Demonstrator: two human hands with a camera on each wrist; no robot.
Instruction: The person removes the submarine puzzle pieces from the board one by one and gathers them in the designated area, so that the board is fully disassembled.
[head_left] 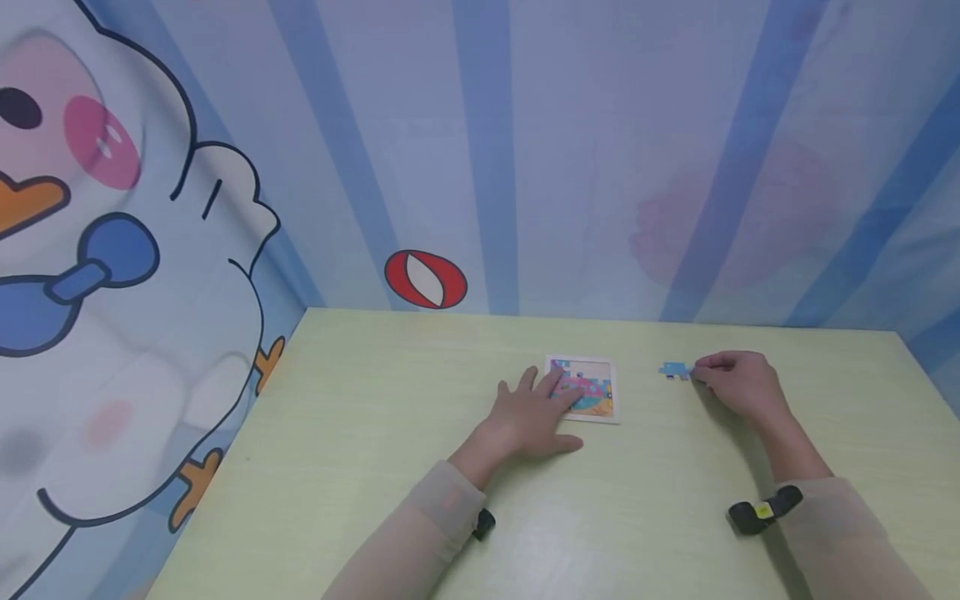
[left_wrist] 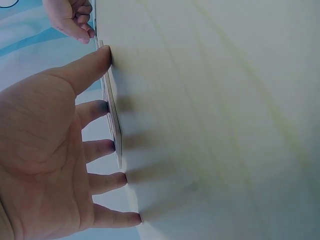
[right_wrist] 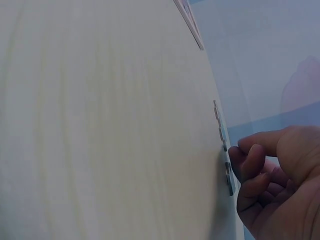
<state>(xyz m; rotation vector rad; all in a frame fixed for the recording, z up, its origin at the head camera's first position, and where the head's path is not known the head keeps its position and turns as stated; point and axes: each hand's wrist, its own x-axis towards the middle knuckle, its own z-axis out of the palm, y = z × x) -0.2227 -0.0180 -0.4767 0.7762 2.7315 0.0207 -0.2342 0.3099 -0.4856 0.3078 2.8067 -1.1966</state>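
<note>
A small square jigsaw puzzle in a white frame (head_left: pixel 617 392) lies on the table, its picture blue, pink and orange. My left hand (head_left: pixel 531 417) rests on its left part with fingers spread; in the left wrist view, straight fingers (left_wrist: pixel 100 150) reach down at the frame's edge and the tabletop. To the right of the frame lies a light blue jigsaw piece (head_left: pixel 674 370) with knobbed edges. My right hand (head_left: pixel 738 385) pinches at the piece's right end, thumb and index finger together. In the right wrist view the other fingers (right_wrist: pixel 255 192) are curled in.
The pale yellow table (head_left: pixel 360 417) ends at the back against a blue striped backdrop (head_left: pixel 570 167). A printed white cartoon bird (head_left: pixel 150 350) covers the left side. Dark wrist cameras sit at both sleeves, one strap (head_left: pixel 765 510) on the right.
</note>
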